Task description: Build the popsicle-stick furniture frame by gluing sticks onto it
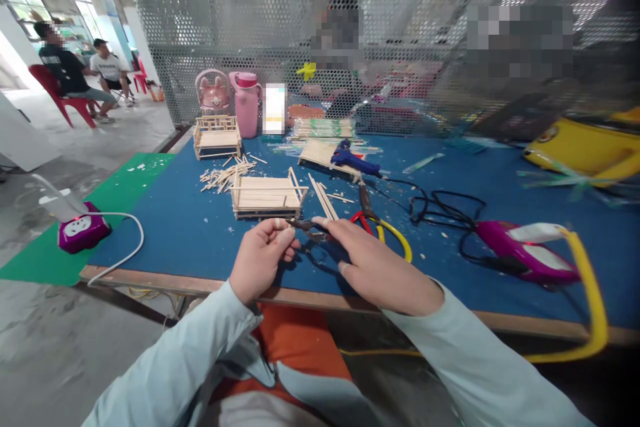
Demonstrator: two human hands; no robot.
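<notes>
Near the front edge of the table, my left hand (267, 253) is closed in a pinch beside the jaws of dark pliers (309, 227). What its fingertips hold is too small to make out. My right hand (373, 263) is closed around the pliers' handles, back of the hand upward. Just beyond both hands stands a small wooden-stick frame with a slatted base and rails (263, 195). Right of it lie several loose sticks (323, 197). Scissors with red and yellow handles (395, 233) rest past my right hand.
A blue glue gun (355, 159) rests on a flat stick panel (320, 153). Behind are another stick model (217, 137), cut sticks (227, 175), a pink bottle (246, 107) and bundled sticks (325, 127). Purple power strips (530, 257) and cables lie at right. Perforated metal screens the back.
</notes>
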